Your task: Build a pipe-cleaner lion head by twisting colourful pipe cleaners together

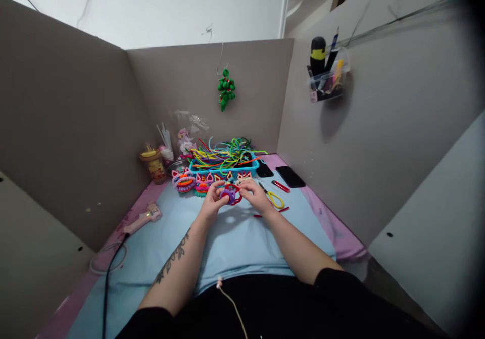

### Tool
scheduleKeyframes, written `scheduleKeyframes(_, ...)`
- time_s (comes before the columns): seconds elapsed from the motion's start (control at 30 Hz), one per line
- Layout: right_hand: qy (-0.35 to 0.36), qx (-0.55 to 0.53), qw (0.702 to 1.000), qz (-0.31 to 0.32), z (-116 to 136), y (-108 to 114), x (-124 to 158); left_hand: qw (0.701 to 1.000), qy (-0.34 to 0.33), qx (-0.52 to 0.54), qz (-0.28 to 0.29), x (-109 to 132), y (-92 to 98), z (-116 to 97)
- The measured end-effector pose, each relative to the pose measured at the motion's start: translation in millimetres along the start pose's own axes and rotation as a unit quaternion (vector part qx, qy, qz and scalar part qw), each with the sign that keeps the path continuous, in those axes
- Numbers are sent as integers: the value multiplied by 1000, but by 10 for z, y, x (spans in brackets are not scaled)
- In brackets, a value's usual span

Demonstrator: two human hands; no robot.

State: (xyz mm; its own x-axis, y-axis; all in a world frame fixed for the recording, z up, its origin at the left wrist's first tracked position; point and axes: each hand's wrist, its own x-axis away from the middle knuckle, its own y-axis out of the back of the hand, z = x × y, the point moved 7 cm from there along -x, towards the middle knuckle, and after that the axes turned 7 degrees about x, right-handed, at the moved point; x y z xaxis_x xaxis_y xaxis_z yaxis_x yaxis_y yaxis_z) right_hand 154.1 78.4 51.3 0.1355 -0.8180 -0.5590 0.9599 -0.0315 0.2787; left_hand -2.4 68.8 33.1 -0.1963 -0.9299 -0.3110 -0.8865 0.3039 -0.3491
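My left hand (212, 202) pinches a small purple and red pipe-cleaner piece (229, 195) between thumb and fingers, above the blue cloth. From the other side my right hand (256, 197) closes its fingertips on the red loop of the same piece. Just beyond my hands stand several colourful pipe-cleaner animal heads (184, 181), partly covered by my fingers. Yellow-handled scissors (276, 200) lie to the right of my right hand. Short red pipe-cleaner strips (283, 209) rest close to them, partly behind my right wrist.
Behind the heads, a blue basket (200, 171) overflows with coloured pipe cleaners (223, 152). A pink glue gun (146, 218) with a black cord lies left. A cup (153, 165) stands back left, a black phone (290, 177) back right. Grey partitions (204, 81) surround the table.
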Motion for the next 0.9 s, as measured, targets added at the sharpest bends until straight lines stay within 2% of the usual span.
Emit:
scheduleKeyframes(0.07,-27,-53,997,49,-4,-107,12,1000,3,-11,12,20,-44,-13)
scheduleKeyframes(0.2,-82,-134,985,69,-93,-185,41,999,12,-29,38,49,-106,-18)
scheduleKeyframes(0.43,-149,-217,963,60,-178,-265,85,997,27,-69,35,50,-95,39)
scheduleKeyframes(0.73,-157,-242,953,93,-181,-327,106,996,24,-81,35,51,-99,60)
scheduleKeyframes(0.9,-196,-298,931,81,-256,-408,136,995,17,-89,42,45,-100,66)
